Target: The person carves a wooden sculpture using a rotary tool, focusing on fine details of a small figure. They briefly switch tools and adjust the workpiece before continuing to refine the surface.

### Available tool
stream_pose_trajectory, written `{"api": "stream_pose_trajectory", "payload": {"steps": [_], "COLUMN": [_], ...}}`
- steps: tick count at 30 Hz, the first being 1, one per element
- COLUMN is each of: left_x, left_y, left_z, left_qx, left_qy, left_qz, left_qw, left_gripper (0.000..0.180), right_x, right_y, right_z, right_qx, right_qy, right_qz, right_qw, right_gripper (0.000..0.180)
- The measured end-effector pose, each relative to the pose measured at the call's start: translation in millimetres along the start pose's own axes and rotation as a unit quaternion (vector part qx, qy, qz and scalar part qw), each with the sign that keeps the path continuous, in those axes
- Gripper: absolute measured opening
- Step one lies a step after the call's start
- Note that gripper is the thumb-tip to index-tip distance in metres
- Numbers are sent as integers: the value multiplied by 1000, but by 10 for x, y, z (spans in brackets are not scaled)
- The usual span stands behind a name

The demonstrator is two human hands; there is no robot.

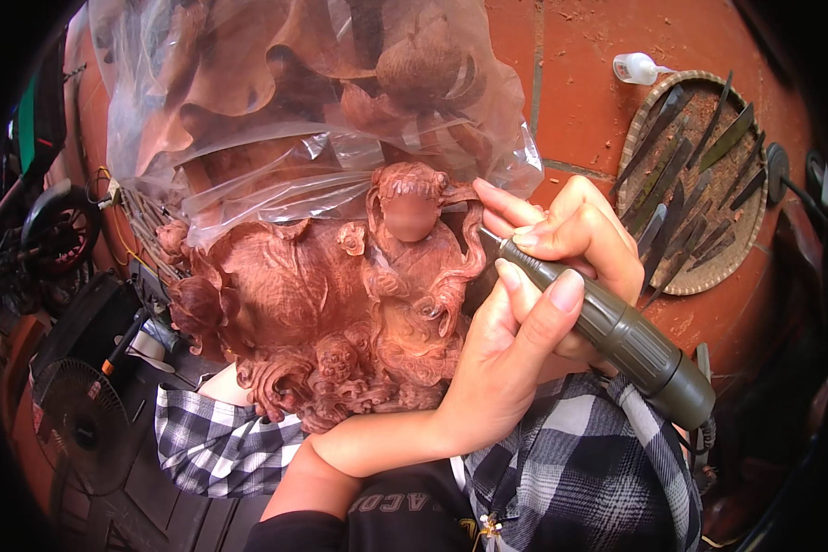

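- Because it looks like solid reddish wood, the figure carving (285, 276) should be fairly heavy and stiff, with a dry, grippy surface; it sits mid-scene, left of the tool, at the near edge of a clear plastic sheet (138, 138).
- Its thin scarf-like loop (474, 248) on the right and the petal shapes (202, 299) on the left look fragile, so the thick base and broad back panel seem the safer places to hold.
- The dark green handpiece (649, 354) looks rigid and moderately weighty toward its thick near-right end; the ribbed barrel should resist slipping, and the slim far-left nose suits a fingertip hold.
- The right hand (603, 235) is curled round the nose, one fingertip pressing it, while two other fingers reach left to the carving's edge.
- The left hand (501, 345) crosses from the near left, partly closed, thumb and finger extended against the handpiece's near side; its remaining fingers are hidden, so I cannot tell their grip.
- Whether the tool's tip touches the loop is unclear.
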State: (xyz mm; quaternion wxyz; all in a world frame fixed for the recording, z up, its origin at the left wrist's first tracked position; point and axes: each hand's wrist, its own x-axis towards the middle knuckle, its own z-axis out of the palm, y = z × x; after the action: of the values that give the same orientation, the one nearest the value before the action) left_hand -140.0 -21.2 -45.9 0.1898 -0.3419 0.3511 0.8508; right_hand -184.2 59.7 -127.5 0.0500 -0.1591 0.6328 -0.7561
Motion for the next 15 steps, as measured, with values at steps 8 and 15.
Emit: {"api": "stream_pose_trajectory", "payload": {"steps": [8,15], "left_x": [-4,-7], "left_y": [41,10], "left_z": [-59,-78], "left_qx": [36,50], "left_qy": [-11,-28], "left_qz": [-57,-46], "left_qw": [998,997], "left_gripper": [72,70], "right_x": [39,46], "right_y": [-26,-33], "right_z": [51,11], "right_qx": [8,5], "right_qy": [23,10], "right_qz": [5,8], "right_qw": [1000,1000], "right_gripper": [18,17]}}
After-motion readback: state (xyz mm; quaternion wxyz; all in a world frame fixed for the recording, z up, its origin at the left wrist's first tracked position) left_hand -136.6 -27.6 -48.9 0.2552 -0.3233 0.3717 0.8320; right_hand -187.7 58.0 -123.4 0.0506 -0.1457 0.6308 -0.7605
